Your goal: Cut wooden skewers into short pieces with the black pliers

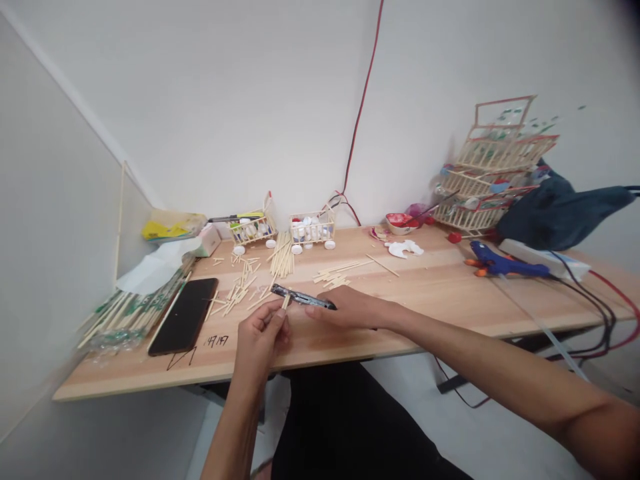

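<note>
My left hand [263, 328] is closed in a pinch on a short wooden stick [286, 302] that stands up from its fingertips. My right hand [350, 307] is wrapped round a dark metal hand tool [303, 297] with a slotted body, which looks like a utility knife. The tool's far end crosses the top of the stick; whether it bites into the wood I cannot tell. Behind the hands lie loose cut sticks [240, 288], a bundle of longer sticks [283, 257] and a further pile [337, 272].
Two small stick-built carts [313, 230] stand along the wall. On the left are a black phone [185, 317] and packaged skewers [135, 310]. To the right are a blue glue gun [505, 261], cables, a power strip [545, 259], stacked stick baskets [493, 180] and a red-stained dish [403, 222].
</note>
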Action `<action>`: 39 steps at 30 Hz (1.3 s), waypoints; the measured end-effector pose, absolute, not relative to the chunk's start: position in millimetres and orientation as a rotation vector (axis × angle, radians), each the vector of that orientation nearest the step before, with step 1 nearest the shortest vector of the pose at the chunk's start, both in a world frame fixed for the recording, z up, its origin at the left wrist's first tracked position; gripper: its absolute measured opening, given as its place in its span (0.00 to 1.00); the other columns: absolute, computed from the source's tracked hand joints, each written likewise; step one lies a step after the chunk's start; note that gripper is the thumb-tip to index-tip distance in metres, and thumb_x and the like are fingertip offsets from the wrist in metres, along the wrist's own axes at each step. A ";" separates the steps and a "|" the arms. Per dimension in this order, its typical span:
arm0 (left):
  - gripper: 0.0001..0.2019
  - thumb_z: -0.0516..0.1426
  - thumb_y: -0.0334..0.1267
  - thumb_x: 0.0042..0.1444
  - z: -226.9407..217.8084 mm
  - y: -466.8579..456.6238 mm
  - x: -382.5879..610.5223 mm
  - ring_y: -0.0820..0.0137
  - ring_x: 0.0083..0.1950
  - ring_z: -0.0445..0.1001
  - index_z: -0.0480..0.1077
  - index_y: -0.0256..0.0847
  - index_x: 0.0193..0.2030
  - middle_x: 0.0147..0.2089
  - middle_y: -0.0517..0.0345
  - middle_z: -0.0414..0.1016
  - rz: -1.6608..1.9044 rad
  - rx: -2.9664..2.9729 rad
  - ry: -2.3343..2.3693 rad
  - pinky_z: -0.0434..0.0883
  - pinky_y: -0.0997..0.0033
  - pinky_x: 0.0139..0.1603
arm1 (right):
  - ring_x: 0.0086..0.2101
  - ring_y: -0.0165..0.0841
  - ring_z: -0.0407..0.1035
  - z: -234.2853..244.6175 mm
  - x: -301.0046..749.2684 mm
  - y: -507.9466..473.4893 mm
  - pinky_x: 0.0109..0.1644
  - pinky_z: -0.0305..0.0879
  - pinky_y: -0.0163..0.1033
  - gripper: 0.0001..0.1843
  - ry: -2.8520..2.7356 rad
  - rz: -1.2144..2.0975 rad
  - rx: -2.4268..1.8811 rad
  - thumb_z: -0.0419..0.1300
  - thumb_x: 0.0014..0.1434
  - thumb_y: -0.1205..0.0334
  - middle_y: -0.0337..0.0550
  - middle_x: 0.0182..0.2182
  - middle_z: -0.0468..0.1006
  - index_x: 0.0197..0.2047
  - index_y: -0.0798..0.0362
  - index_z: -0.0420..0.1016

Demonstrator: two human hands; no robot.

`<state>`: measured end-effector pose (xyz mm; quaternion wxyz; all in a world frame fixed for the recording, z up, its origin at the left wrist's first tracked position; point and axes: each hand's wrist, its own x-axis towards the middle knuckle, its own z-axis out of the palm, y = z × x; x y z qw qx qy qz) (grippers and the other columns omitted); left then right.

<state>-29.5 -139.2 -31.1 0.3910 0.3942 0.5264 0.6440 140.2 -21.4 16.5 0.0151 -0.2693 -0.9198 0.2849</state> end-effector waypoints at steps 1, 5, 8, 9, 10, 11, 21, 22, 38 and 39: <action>0.14 0.60 0.44 0.53 -31.0 -139.4 -28.9 0.77 0.21 0.63 0.70 0.36 0.42 0.20 0.66 0.66 1.647 1.009 1.350 0.61 0.76 0.23 | 0.29 0.33 0.65 16.7 140.0 -22.0 0.31 0.54 0.35 0.33 -2.854 0.885 -0.836 0.45 0.59 0.32 0.44 0.28 0.74 0.29 0.55 0.68; 0.15 0.61 0.44 0.53 -32.3 -140.6 -26.8 0.77 0.22 0.64 0.71 0.36 0.43 0.22 0.65 0.67 1.716 0.987 1.398 0.63 0.76 0.25 | 0.31 0.33 0.65 24.8 141.4 -23.6 0.33 0.56 0.35 0.32 -2.837 0.983 -0.819 0.46 0.59 0.32 0.44 0.30 0.73 0.31 0.55 0.67; 0.15 0.61 0.44 0.52 -34.8 -141.2 -26.9 0.76 0.22 0.65 0.72 0.36 0.42 0.22 0.65 0.68 1.737 0.971 1.384 0.63 0.75 0.25 | 0.29 0.31 0.64 37.1 143.7 -23.9 0.31 0.56 0.35 0.33 -2.858 1.143 -0.813 0.44 0.58 0.31 0.42 0.28 0.72 0.31 0.55 0.67; 0.15 0.61 0.44 0.52 -35.5 -141.2 -27.3 0.76 0.22 0.65 0.72 0.36 0.42 0.22 0.64 0.68 1.735 0.969 1.377 0.63 0.75 0.25 | 0.28 0.31 0.63 41.1 144.2 -24.3 0.31 0.56 0.34 0.33 -2.862 1.192 -0.817 0.44 0.58 0.31 0.41 0.27 0.71 0.30 0.55 0.67; 0.15 0.61 0.44 0.52 -36.1 -141.2 -27.7 0.76 0.22 0.65 0.72 0.36 0.42 0.22 0.64 0.68 1.734 0.965 1.370 0.63 0.76 0.25 | 0.27 0.30 0.63 44.5 144.3 -24.8 0.30 0.55 0.34 0.34 -2.863 1.228 -0.823 0.43 0.59 0.30 0.40 0.26 0.70 0.30 0.55 0.68; 0.15 0.61 0.44 0.52 -36.5 -141.2 -28.2 0.76 0.22 0.65 0.72 0.36 0.41 0.22 0.64 0.68 1.732 0.959 1.360 0.63 0.76 0.25 | 0.26 0.30 0.62 47.0 144.2 -25.5 0.30 0.55 0.34 0.34 -2.862 1.251 -0.831 0.42 0.59 0.30 0.39 0.25 0.70 0.30 0.55 0.68; 0.17 0.63 0.44 0.48 -34.2 -142.4 -28.4 0.77 0.21 0.64 0.73 0.35 0.41 0.21 0.65 0.68 1.726 0.885 1.331 0.63 0.76 0.23 | 0.27 0.30 0.61 24.8 139.3 -29.8 0.29 0.51 0.34 0.32 -2.833 0.903 -0.845 0.45 0.60 0.33 0.40 0.25 0.71 0.29 0.56 0.68; 0.17 0.63 0.44 0.48 -33.3 -142.6 -27.9 0.77 0.20 0.64 0.73 0.35 0.41 0.21 0.64 0.68 1.718 0.881 1.343 0.63 0.76 0.22 | 0.27 0.29 0.61 22.7 139.2 -30.0 0.29 0.50 0.34 0.32 -2.830 0.870 -0.846 0.45 0.60 0.34 0.40 0.25 0.71 0.29 0.56 0.68; 0.17 0.64 0.43 0.45 -23.7 -150.0 -20.9 0.76 0.20 0.65 0.74 0.34 0.39 0.19 0.64 0.68 1.672 0.776 1.353 0.64 0.74 0.23 | 0.28 0.35 0.67 7.8 139.2 -32.1 0.30 0.49 0.36 0.31 -2.886 0.405 -0.877 0.47 0.62 0.38 0.51 0.29 0.78 0.34 0.58 0.74; 0.17 0.65 0.43 0.44 -23.4 -150.9 -20.5 0.76 0.20 0.65 0.74 0.34 0.39 0.19 0.64 0.68 1.676 0.767 1.352 0.64 0.75 0.23 | 0.29 0.36 0.69 8.0 138.8 -32.8 0.30 0.50 0.37 0.31 -2.895 0.376 -0.883 0.46 0.62 0.38 0.52 0.30 0.78 0.35 0.58 0.75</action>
